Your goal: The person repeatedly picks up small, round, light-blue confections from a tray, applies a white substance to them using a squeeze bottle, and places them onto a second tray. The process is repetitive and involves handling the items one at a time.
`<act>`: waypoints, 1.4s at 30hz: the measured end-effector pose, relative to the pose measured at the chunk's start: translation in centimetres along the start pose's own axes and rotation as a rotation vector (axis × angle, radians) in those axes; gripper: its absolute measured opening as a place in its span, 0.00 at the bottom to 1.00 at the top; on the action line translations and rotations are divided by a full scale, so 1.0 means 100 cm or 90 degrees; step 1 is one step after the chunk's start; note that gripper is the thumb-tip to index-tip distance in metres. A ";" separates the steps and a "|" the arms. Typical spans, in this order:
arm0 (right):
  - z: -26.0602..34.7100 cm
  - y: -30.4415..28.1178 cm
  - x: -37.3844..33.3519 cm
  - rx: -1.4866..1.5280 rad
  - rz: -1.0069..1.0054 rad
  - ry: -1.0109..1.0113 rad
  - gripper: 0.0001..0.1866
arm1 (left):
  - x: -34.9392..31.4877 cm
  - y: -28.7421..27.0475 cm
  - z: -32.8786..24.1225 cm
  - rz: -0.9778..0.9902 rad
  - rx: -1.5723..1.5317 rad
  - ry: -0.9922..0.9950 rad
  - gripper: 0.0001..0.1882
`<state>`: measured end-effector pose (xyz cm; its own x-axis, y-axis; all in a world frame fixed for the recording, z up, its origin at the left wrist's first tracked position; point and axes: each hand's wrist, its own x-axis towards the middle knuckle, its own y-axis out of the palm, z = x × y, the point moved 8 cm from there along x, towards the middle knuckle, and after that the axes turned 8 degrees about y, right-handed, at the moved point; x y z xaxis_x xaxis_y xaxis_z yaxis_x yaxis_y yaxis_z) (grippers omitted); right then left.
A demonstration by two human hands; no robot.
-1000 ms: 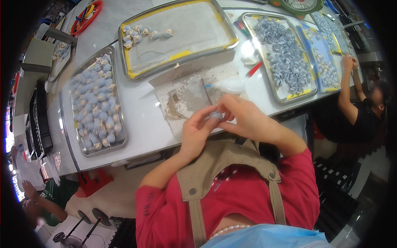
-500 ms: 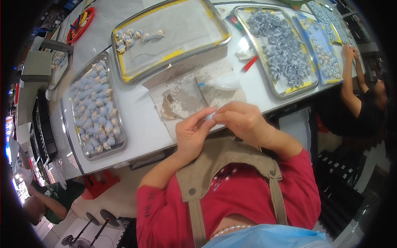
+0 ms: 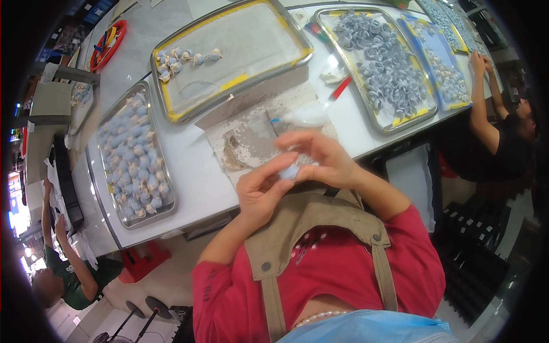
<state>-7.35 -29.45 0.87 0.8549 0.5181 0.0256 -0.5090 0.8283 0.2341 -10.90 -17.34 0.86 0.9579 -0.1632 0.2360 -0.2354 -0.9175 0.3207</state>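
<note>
Blue piece (image 3: 290,171): long axis, direction unclear.

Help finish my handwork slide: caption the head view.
A small pale-blue piece sits between left hand and right hand at a white table laid with paper-lined trays.

Person's rocking a crimson top (image 3: 337,274), with dark lettering (image 3: 213,281) running down the left sleeve and white dots (image 3: 311,235) peeking out on the chest. A khaki apron (image 3: 309,210) is hanging over it, straps (image 3: 273,303) fastening with dark round snaps (image 3: 266,266). Pearly beads (image 3: 319,316) are circling the neck, and a light blue mask (image 3: 389,327) is showing below.
</note>
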 end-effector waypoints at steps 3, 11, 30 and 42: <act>-0.004 0.012 -0.003 0.144 0.097 0.128 0.23 | 0.001 -0.001 -0.001 0.049 -0.004 0.012 0.17; 0.004 0.020 -0.007 0.077 0.106 0.137 0.20 | -0.001 0.001 -0.013 0.092 0.104 0.022 0.14; 0.025 -0.029 0.006 -0.444 -0.284 -0.125 0.10 | -0.026 -0.243 -0.149 -0.442 1.016 0.133 0.16; 0.010 -0.061 -0.005 -0.583 -0.402 -0.096 0.14 | 0.202 -0.163 -0.007 0.051 1.030 0.203 0.11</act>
<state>-4.58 -34.96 0.41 0.9576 -0.0293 0.2866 0.1909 0.8096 -0.5550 12.18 -5.42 1.04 0.8346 -0.3366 0.4361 0.3204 -0.3474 -0.8813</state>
